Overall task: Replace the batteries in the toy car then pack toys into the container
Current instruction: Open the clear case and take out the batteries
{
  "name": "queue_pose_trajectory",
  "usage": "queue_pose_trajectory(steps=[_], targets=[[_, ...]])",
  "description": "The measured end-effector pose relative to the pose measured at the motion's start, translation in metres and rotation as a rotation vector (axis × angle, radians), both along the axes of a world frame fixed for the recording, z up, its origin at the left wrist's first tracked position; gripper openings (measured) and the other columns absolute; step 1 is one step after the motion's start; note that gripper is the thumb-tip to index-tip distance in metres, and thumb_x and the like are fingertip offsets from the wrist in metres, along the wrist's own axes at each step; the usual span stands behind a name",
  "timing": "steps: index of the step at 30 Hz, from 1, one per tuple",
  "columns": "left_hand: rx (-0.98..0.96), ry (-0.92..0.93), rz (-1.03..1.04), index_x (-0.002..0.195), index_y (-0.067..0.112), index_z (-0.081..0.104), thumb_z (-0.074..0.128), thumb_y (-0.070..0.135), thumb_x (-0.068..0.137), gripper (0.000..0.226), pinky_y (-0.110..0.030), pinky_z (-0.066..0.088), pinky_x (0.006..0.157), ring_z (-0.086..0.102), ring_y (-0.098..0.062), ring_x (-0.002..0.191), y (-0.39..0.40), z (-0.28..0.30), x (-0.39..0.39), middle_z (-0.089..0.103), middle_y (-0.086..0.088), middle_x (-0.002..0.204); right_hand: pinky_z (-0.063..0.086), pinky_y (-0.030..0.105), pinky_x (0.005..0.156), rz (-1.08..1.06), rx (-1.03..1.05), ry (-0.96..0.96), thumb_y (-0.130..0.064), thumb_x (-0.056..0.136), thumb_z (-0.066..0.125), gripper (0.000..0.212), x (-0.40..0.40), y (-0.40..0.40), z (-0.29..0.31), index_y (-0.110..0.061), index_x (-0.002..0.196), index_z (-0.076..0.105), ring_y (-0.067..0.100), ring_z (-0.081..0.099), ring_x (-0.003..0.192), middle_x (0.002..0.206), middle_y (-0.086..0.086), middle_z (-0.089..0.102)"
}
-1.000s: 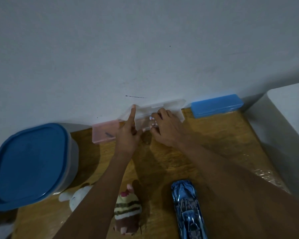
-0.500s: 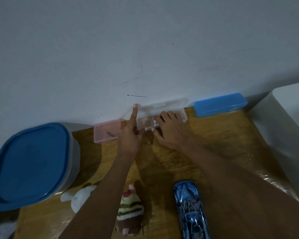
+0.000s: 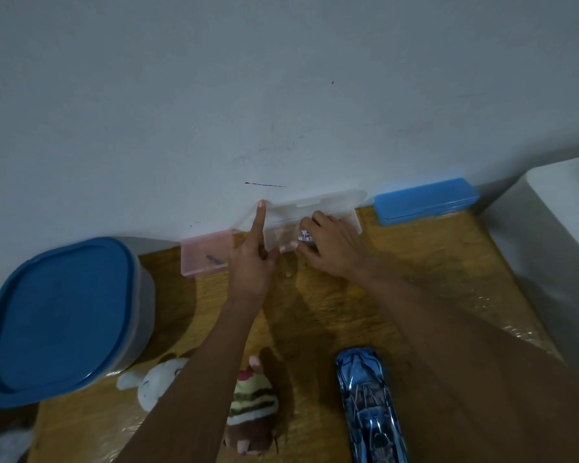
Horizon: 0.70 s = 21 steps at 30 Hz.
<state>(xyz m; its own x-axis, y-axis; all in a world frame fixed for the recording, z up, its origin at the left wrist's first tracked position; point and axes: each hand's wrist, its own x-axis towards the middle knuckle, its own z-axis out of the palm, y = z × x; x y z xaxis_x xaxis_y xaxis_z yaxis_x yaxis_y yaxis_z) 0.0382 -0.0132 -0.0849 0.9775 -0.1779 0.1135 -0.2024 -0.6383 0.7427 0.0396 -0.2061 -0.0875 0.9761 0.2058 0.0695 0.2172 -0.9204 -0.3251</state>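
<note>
Nearest, the toy car [image 3: 370, 409] lies untouched behind both hands beside two plush toys [image 3: 214, 392], packing unstarted, while farther out the left hand [image 3: 253, 259] props the clear case [image 3: 315, 215] lid with one extended finger and the right hand [image 3: 331, 248] pinches batteries [image 3: 305, 236].

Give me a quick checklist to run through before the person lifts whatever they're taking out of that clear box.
1. Clear box lid held open by left hand: ok.
2. Right hand has a grip on the small printed item: ok.
3. Item is a battery: cannot tell.
4. Toy car within reach on the table: ok.
5. Car's battery cover open: cannot tell.
6. Blue-lidded container open for packing: not ok.
</note>
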Motion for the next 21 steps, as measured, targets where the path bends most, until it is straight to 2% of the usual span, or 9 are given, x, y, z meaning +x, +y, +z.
queue_pose_trajectory(steps=[3,7,9,11,14,17,21], targets=[[-0.005,-0.005,-0.010,0.157,0.048,0.005,0.070,0.007,0.091,0.101,-0.040,0.060,0.079,0.063,-0.019,0.082,0.001,-0.001,0.001,0.055,0.006,0.095,0.049,0.034,0.072,0.024,0.043,0.009,-0.051,0.100,0.046,0.037,0.002,-0.004,0.005,-0.018,0.114,0.054,0.018,0.057,0.091,0.107,0.001,0.055],[0.000,0.014,-0.009,0.156,0.051,0.003,0.069,0.006,0.092,0.102,-0.042,0.061,0.079,0.067,-0.025,0.084,0.001,-0.004,0.001,0.068,-0.009,0.097,0.045,0.035,0.069,0.005,0.093,-0.042,-0.042,0.103,0.046,0.030,0.000,-0.009,0.015,-0.013,0.103,0.054,0.022,0.057,0.088,0.099,0.004,0.057],[0.013,-0.006,0.003,0.157,0.048,0.006,0.070,0.008,0.091,0.100,-0.032,0.055,0.078,0.063,-0.018,0.082,0.000,-0.003,0.000,0.063,-0.003,0.093,0.045,0.034,0.072,0.017,0.047,-0.121,-0.039,0.103,0.048,0.028,-0.004,-0.011,0.021,-0.013,0.107,0.058,0.022,0.058,0.092,0.103,0.006,0.061],[0.009,0.001,0.012,0.158,0.045,0.008,0.071,0.009,0.091,0.098,-0.028,0.048,0.074,0.057,-0.015,0.083,-0.002,0.000,0.000,0.058,0.000,0.093,0.048,0.034,0.077,0.068,-0.025,-0.181,-0.033,0.101,0.053,0.024,-0.010,-0.012,0.023,-0.015,0.117,0.061,0.022,0.060,0.096,0.107,0.006,0.063],[0.023,0.005,0.012,0.157,0.047,0.008,0.069,0.009,0.093,0.097,-0.019,0.041,0.072,0.052,-0.011,0.084,-0.002,0.001,-0.001,0.051,0.005,0.094,0.051,0.036,0.071,0.149,-0.093,-0.232,-0.025,0.097,0.059,0.016,-0.026,-0.017,0.016,-0.017,0.111,0.062,0.023,0.058,0.091,0.102,0.006,0.061],[0.050,0.008,0.010,0.156,0.051,0.004,0.067,0.011,0.094,0.097,-0.022,0.034,0.076,0.057,-0.013,0.086,-0.001,0.000,0.000,0.052,0.007,0.097,0.047,0.035,0.067,0.139,-0.159,-0.210,-0.029,0.098,0.056,0.018,-0.046,-0.023,0.006,-0.018,0.111,0.063,0.022,0.056,0.092,0.103,0.005,0.060],[0.074,-0.015,0.012,0.156,0.051,0.003,0.069,0.012,0.093,0.099,-0.027,0.045,0.075,0.064,-0.019,0.086,-0.001,-0.002,0.001,0.052,0.009,0.095,0.046,0.035,0.078,0.076,-0.125,-0.166,-0.030,0.100,0.054,0.021,-0.060,-0.026,-0.009,-0.016,0.113,0.064,0.022,0.054,0.100,0.112,0.006,0.058]])
